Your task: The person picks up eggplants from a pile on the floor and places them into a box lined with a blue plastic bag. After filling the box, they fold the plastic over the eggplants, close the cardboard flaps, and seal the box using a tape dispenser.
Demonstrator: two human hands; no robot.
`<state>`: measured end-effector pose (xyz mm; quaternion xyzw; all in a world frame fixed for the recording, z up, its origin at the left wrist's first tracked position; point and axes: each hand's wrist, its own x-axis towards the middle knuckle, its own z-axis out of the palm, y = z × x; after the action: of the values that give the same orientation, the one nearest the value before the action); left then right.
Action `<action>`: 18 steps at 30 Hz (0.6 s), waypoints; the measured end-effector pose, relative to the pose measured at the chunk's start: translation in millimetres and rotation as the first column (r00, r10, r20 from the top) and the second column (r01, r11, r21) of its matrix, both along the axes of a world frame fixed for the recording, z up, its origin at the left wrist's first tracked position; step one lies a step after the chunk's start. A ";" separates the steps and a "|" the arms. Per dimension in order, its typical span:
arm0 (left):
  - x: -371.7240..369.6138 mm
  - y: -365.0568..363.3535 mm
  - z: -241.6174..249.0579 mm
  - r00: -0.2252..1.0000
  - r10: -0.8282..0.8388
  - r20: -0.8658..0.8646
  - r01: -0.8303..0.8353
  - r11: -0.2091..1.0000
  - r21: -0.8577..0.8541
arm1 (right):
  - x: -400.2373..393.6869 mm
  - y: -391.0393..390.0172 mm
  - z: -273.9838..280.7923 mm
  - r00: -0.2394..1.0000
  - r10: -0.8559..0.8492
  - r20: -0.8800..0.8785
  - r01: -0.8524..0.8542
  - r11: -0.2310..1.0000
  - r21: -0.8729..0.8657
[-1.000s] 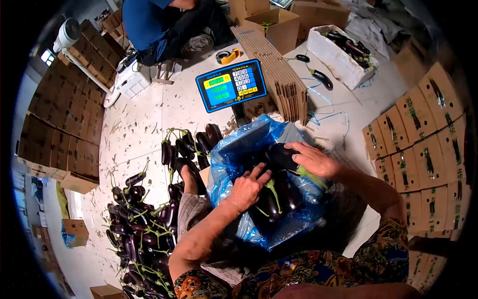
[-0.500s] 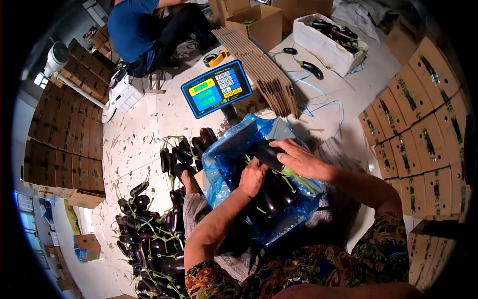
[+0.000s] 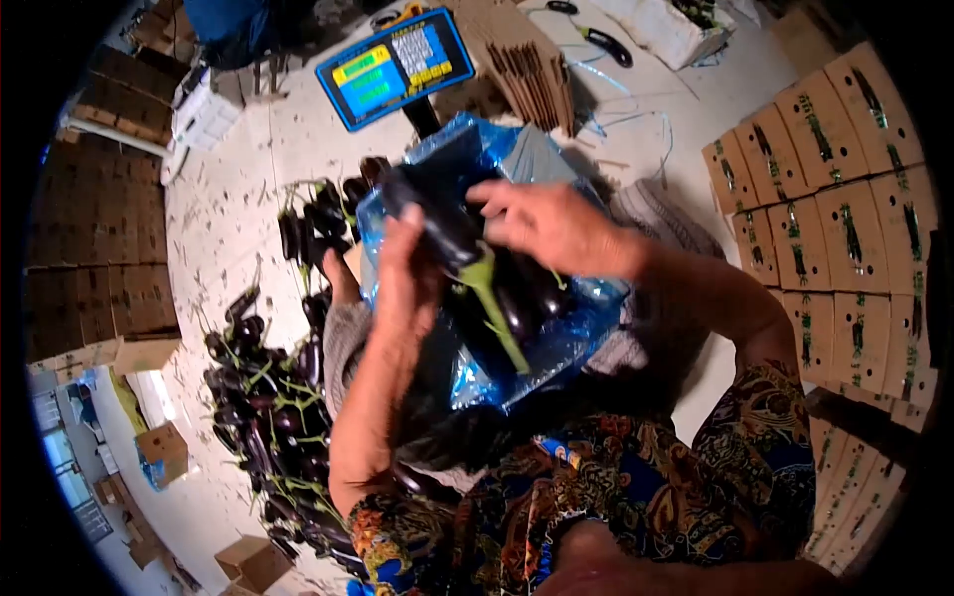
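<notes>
My left hand (image 3: 405, 263) is closed around a large dark eggplant (image 3: 434, 221), its thumb along the side. The eggplant is tilted over the box, with its green stem pointing down toward me. My right hand (image 3: 547, 223) is just to the right, fingers apart and somewhat blurred, with nothing visibly held. Below both hands, a box lined with blue plastic film (image 3: 586, 333) contains more eggplants (image 3: 517, 308), partly hidden by my hands and the held one.
Behind the box stands a scale display (image 3: 397, 68). A heap of eggplants (image 3: 278, 417) covers the floor at left. Stacked cartons (image 3: 825, 219) line the right side and more cartons (image 3: 109, 248) the left. Flattened cardboard (image 3: 522, 79) and a white foam box (image 3: 676, 35) lie farther back.
The eggplant that was under my right hand is now in my left hand, farther left. My right hand has let go and spread its fingers. The view has tilted downward.
</notes>
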<state>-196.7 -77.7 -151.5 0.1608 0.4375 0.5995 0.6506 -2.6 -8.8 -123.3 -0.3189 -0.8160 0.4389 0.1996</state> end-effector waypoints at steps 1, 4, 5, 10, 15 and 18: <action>-14.3 -4.6 12.4 0.998 0.029 -0.055 -0.030 1.000 -0.006 | -0.1 9.3 2.7 0.993 -0.098 0.071 0.094 0.994 0.058; -57.0 -27.2 37.4 0.955 0.234 -0.185 -0.233 0.972 0.023 | 12.2 35.5 -19.4 0.995 -0.058 0.081 0.038 0.974 0.223; -75.9 -41.6 43.1 0.930 0.248 -0.270 -0.246 0.968 0.042 | 13.9 36.4 -24.9 0.987 -0.002 0.164 -0.044 0.961 0.275; -138.7 -105.5 47.5 0.816 0.443 -0.372 -0.436 0.893 0.110 | 0.2 24.9 -28.6 0.657 0.303 0.690 -0.526 0.840 0.132; -173.6 -183.3 -8.8 0.575 0.388 -0.720 -0.608 0.792 -0.058 | 9.9 15.6 -47.7 0.683 0.367 0.632 -0.638 0.721 0.270; -160.8 -227.4 -47.8 0.491 0.111 -0.864 -0.723 0.605 -0.334 | 6.9 25.9 -82.8 0.668 0.245 0.703 -0.527 0.822 0.214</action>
<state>-357.4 -305.1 -199.3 0.0355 0.8796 0.4190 0.2224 4.4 17.1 -206.2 -0.2174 -0.9540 0.1572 -0.1339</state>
